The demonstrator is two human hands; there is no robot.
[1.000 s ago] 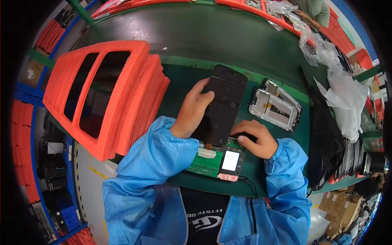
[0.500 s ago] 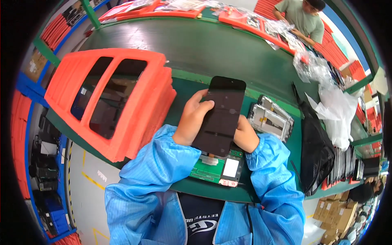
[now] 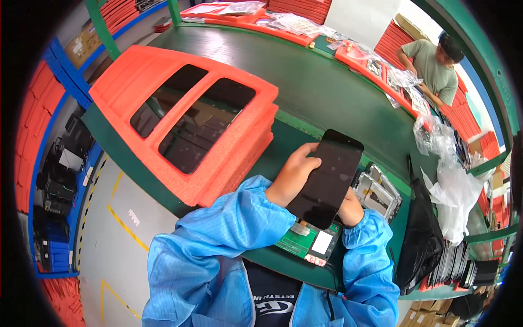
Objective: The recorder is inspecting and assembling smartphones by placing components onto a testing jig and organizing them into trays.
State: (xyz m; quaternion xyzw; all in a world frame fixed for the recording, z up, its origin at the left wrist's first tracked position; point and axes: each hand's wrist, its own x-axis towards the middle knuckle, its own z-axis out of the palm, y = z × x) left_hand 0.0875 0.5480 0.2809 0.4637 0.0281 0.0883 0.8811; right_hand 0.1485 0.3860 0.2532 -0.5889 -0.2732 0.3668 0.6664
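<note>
My left hand (image 3: 296, 175) grips a black phone screen (image 3: 333, 175) by its left edge, the thumb lying on its dark face. The screen is tilted above a green circuit board (image 3: 294, 243) with a white label, its lower end over the board's connector area. My right hand (image 3: 351, 210) is at the screen's lower right side, partly behind it. The screen hides its fingers, so what they touch does not show. Just beyond the right hand lie several metal phone frames (image 3: 378, 191).
At left stands a stack of red foam trays (image 3: 117, 82), the top one holding two dark screens (image 3: 210, 125). On the right are a black bag (image 3: 422, 240), clear plastic bags (image 3: 455, 201) and a row of thin dark panels (image 3: 449, 270). Across the bench a person (image 3: 433, 68) works.
The view has turned left, so everything sits further right in the picture. My left hand still holds the phone screen. More of my right hand is now hidden behind it.
</note>
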